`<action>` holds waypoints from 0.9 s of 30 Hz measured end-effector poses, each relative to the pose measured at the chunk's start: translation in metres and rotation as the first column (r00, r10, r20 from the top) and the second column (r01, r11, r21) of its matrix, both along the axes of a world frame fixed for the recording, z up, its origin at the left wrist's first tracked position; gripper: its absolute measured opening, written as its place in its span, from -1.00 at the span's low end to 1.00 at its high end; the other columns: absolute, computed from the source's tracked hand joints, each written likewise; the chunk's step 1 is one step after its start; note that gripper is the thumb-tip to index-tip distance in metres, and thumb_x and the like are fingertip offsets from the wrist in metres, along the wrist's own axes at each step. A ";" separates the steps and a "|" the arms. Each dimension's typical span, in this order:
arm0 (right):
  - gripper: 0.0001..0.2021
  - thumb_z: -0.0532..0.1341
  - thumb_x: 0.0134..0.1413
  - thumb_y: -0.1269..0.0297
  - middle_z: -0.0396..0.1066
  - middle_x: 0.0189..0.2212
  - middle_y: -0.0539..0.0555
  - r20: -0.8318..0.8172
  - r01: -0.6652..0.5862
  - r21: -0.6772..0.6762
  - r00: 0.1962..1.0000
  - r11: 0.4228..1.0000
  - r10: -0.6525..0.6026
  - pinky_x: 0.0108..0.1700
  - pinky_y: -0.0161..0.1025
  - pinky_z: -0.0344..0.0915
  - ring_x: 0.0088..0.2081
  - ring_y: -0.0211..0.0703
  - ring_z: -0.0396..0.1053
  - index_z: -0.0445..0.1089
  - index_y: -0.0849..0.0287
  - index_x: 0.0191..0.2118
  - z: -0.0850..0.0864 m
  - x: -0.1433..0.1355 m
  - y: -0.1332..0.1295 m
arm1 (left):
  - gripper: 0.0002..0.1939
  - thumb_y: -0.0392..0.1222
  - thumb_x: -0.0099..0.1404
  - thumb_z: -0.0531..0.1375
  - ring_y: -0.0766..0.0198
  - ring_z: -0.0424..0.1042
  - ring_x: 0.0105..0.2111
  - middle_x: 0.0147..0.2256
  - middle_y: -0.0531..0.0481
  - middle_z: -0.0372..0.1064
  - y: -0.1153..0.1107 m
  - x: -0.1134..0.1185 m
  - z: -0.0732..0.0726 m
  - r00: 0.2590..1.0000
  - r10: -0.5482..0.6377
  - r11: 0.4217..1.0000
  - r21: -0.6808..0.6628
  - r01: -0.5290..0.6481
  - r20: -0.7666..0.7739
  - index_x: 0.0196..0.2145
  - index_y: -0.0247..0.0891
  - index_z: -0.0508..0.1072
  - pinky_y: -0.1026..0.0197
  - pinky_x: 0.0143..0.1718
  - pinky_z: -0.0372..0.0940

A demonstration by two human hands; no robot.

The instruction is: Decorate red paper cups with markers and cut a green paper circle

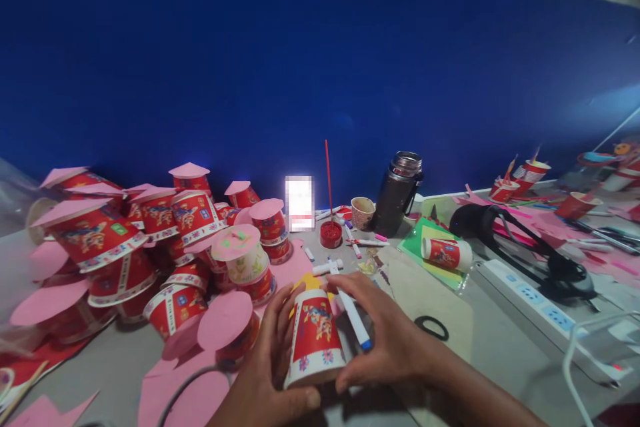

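Observation:
A red and white paper cup with printed figures is tilted, its wide rim toward me. My left hand is wrapped round its left side, thumb at the rim. My right hand touches the cup's right side with its fingertips, and a white marker with a blue end lies between its thumb and fingers. A yellow paper shape shows behind the cup, partly hidden by it.
Many red cups with pink paper discs are piled at left. Behind stand a red pot with a stick, a small cup and a dark flask. A power strip, black tape roll and lying cup are at right.

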State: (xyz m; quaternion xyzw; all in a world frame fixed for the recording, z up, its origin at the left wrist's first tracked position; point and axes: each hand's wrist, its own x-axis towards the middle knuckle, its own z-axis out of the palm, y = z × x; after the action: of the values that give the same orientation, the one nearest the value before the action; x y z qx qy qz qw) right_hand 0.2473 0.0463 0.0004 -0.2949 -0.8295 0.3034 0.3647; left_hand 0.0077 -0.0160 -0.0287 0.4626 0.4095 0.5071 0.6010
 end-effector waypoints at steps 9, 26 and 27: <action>0.08 0.62 -0.14 -0.13 0.48 0.17 0.30 0.219 -0.044 0.155 0.976 0.987 0.009 0.24 0.17 0.39 0.16 0.29 0.42 0.22 0.11 0.44 0.008 -0.003 0.001 | 0.03 0.13 0.12 0.52 -0.36 0.30 0.40 0.44 -0.23 0.23 -0.001 -0.014 0.003 0.970 -0.076 0.992 0.078 0.097 -0.232 0.46 0.11 0.21 -0.41 0.32 0.32; -0.23 0.39 0.28 -0.11 0.50 0.19 0.32 0.012 -0.073 0.274 0.997 0.959 0.072 0.23 0.11 0.40 0.18 0.18 0.45 0.21 0.12 0.44 0.016 0.004 -0.003 | -0.25 -0.17 0.12 0.43 -0.18 0.55 0.10 0.14 -0.17 0.46 -0.001 -0.002 0.036 0.825 -0.005 0.987 0.129 0.095 -0.566 0.23 -0.04 0.31 -0.19 0.07 0.54; -0.38 0.33 0.37 0.00 0.54 0.15 0.29 -0.053 -0.037 0.292 0.997 0.956 0.055 0.20 0.10 0.41 0.15 0.15 0.47 0.26 0.11 0.40 0.019 0.005 -0.005 | -0.29 -0.13 0.13 0.44 -0.18 0.52 0.13 0.17 -0.16 0.43 0.000 -0.002 0.037 0.791 0.074 0.975 0.209 0.069 -0.608 0.21 -0.05 0.33 -0.22 0.14 0.50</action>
State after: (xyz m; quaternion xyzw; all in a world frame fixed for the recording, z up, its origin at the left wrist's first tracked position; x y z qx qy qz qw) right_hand 0.2525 0.0418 0.0190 -0.2094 -0.8603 0.1954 0.4217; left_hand 0.0060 -0.0156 0.0080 0.6648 0.5237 0.3731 0.3802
